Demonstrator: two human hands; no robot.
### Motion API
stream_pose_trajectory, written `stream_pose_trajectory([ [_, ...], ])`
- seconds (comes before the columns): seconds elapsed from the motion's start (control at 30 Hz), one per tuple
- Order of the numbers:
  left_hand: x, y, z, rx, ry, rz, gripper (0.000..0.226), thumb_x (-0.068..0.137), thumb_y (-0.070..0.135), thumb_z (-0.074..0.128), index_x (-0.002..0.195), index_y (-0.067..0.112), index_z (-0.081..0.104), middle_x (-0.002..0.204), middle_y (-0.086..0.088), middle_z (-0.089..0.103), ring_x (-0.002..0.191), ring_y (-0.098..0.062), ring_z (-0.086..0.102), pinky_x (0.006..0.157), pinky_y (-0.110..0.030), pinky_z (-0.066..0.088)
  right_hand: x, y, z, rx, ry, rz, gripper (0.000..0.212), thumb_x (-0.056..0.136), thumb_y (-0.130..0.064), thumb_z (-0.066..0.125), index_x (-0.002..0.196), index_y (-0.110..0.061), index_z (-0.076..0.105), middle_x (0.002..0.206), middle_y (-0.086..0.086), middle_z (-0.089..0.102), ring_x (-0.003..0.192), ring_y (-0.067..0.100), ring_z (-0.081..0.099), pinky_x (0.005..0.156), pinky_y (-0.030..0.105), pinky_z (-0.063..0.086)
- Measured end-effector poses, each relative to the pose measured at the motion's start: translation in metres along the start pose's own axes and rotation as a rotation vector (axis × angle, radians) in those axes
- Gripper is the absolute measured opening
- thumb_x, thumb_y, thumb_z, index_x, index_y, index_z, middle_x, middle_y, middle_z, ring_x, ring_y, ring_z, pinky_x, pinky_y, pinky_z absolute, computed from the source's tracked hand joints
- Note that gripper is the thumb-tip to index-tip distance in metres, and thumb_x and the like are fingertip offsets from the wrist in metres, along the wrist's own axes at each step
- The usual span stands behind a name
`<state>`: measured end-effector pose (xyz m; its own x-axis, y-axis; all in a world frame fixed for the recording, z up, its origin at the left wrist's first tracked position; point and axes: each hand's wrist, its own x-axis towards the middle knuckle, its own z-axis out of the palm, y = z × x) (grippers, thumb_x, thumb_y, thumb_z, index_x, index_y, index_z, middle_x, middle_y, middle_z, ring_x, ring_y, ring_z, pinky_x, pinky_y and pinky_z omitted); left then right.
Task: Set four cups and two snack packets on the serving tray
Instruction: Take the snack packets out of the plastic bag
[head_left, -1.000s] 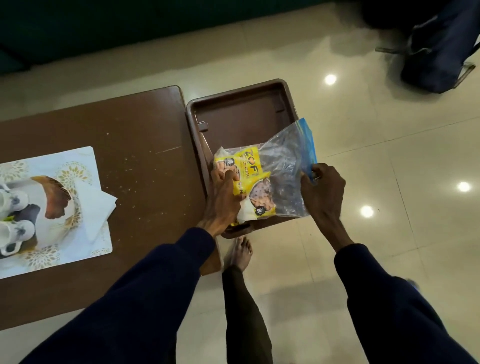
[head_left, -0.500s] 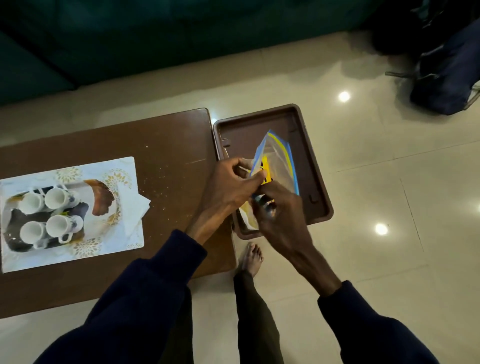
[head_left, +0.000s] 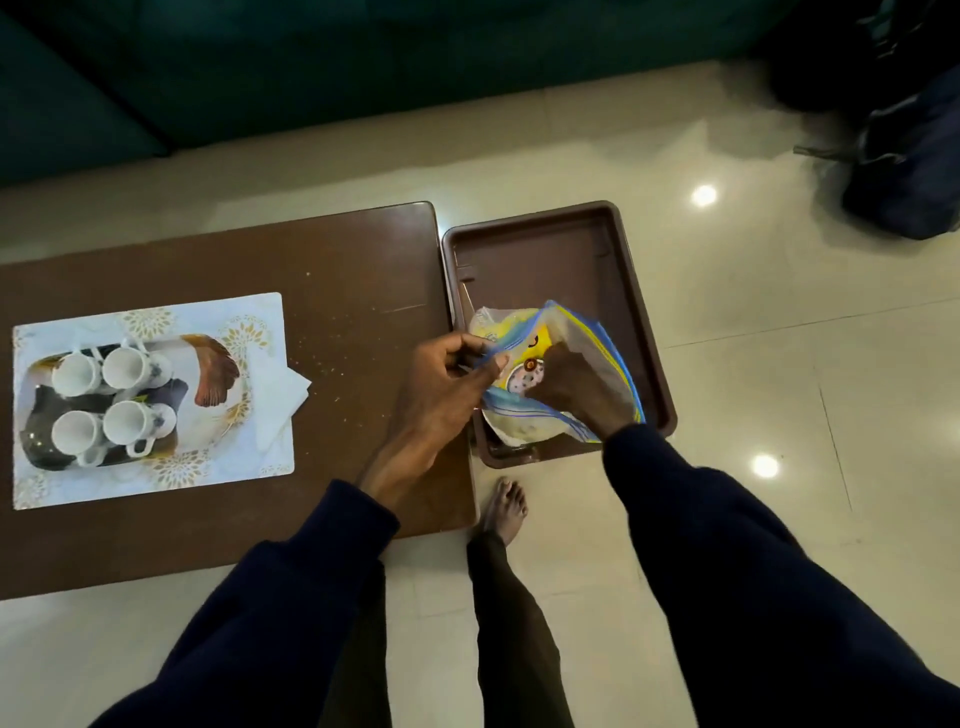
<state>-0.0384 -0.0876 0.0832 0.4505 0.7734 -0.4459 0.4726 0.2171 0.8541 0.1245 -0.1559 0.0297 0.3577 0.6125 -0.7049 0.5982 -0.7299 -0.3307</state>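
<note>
A clear zip bag (head_left: 605, 345) with a blue seal lies in the near half of the brown serving tray (head_left: 545, 254), right of the table. Yellow snack packets (head_left: 524, 332) show inside it. My left hand (head_left: 447, 384) pinches the bag's open edge at its left side. My right hand (head_left: 576, 389) reaches inside the bag's mouth, fingers hidden among the packets, so I cannot see what they hold. Several white cups (head_left: 111, 400) stand on a patterned mat (head_left: 244, 322) at the table's left.
The brown wooden table (head_left: 337, 270) has a folded white napkin (head_left: 283, 395) beside the mat. My bare foot (head_left: 506, 506) stands on the tiled floor just below the tray. A dark bag (head_left: 904, 156) lies at the far right, a dark sofa along the back.
The bag was held flat and stretched between both hands. My left hand shifted to its opening edge and my right hand went inside the bag. The view swung left, bringing the cups in.
</note>
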Motion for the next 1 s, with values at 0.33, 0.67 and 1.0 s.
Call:
stream_pose_trajectory([
  [0.33, -0.015, -0.007, -0.001, 0.05, 0.183, 0.033, 0.019, 0.098, 0.037, 0.07, 0.091, 0.02, 0.067, 0.079, 0.011, 0.073, 0.068, 0.01, 0.071, 0.053, -0.005, 0.049, -0.034, 0.003, 0.034, -0.506, 0.739, -0.491, 0.016, 0.064, -0.011, 0.057, 0.08, -0.012, 0.053, 0.06, 0.007, 0.06, 0.048, 0.027, 0.059, 0.055, 0.031, 0.033],
  [0.67, -0.014, 0.031, -0.015, 0.122, 0.172, 0.058, 0.009, 0.098, 0.031, 0.07, 0.096, 0.024, 0.066, 0.085, 0.012, 0.069, 0.072, 0.018, 0.066, 0.051, -0.006, 0.05, -0.097, -0.049, -0.041, -0.521, 0.506, -0.326, 0.036, 0.089, -0.019, 0.064, 0.122, -0.007, 0.056, 0.107, 0.018, 0.071, 0.104, 0.041, 0.061, 0.084, 0.045, 0.048],
  [1.0, -0.029, 0.082, -0.083, -0.051, 0.146, 0.059, 0.009, 0.091, 0.017, 0.078, 0.092, 0.025, 0.074, 0.083, 0.007, 0.078, 0.074, -0.005, 0.074, 0.059, -0.023, 0.061, -0.122, -0.016, -0.136, 0.846, 0.919, -0.287, 0.008, 0.091, -0.023, 0.064, 0.093, -0.031, 0.067, 0.086, -0.001, 0.077, 0.079, 0.018, 0.075, 0.071, 0.042, 0.062],
])
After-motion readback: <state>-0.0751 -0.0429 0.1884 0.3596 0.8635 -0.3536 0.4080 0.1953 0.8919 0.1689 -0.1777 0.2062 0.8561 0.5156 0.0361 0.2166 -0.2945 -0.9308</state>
